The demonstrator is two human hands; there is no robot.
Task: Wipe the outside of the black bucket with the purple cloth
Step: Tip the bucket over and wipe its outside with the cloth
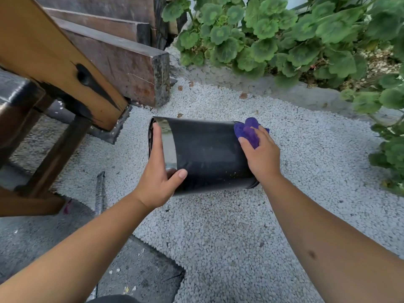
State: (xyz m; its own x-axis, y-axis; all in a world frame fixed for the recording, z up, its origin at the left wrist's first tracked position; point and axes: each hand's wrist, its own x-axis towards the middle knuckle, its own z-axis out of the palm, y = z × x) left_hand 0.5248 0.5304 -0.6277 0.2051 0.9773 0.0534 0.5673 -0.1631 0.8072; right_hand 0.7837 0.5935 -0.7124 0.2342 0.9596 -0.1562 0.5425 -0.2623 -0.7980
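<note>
The black bucket [209, 154] lies on its side above white gravel, its open mouth to the left and its base to the right. A shiny band runs round the wall near the rim. My left hand [158, 171] grips the rim end, fingers over the top and thumb along the near side. My right hand [261, 157] presses the bunched purple cloth [249, 131] against the bucket's wall close to the base end. Part of the cloth sticks out beyond my fingers.
White gravel [229, 232] covers the ground. Wooden steps and beams [122, 57] stand at the left, with a slanted timber post [54, 62] in front. Green leafy plants [284, 36] border the back and right. A grey metal rod [99, 193] lies at the lower left.
</note>
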